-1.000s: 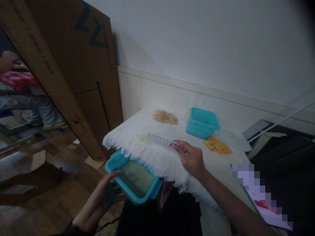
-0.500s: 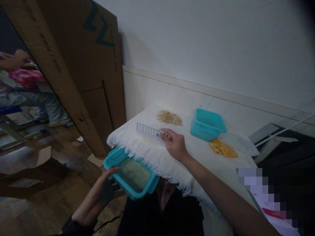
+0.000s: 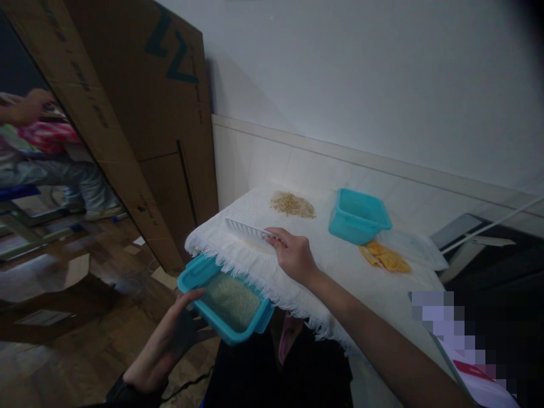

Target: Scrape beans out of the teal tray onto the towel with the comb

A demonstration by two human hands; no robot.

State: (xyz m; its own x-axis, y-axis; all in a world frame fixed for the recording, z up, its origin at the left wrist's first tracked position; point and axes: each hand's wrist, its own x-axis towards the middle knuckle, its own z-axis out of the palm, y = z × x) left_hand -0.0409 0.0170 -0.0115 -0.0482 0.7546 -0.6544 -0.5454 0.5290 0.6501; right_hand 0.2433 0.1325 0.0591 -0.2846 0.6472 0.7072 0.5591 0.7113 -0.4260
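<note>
My left hand (image 3: pixel 170 340) grips a teal plastic container (image 3: pixel 225 300) filled with pale grains, holding it just below the fringed front edge of a table covered with a white cloth (image 3: pixel 323 272). My right hand (image 3: pixel 293 255) is closed on a flat white plastic scraper (image 3: pixel 249 232) with a ribbed edge, which rests on the cloth near the front left corner over a thin patch of grains. A pile of tan grains (image 3: pixel 292 204) lies farther back on the cloth.
An empty teal container (image 3: pixel 359 216) stands at the back of the table, with yellow pieces (image 3: pixel 385 256) and a clear lid (image 3: pixel 414 245) beside it. A large cardboard box (image 3: pixel 140 113) leans on the wall at left. Another person's reflection (image 3: pixel 46 153) shows far left.
My right hand has slid the white scraper leftward across the cloth toward the table's front left corner. The teal container in my left hand stays under the edge.
</note>
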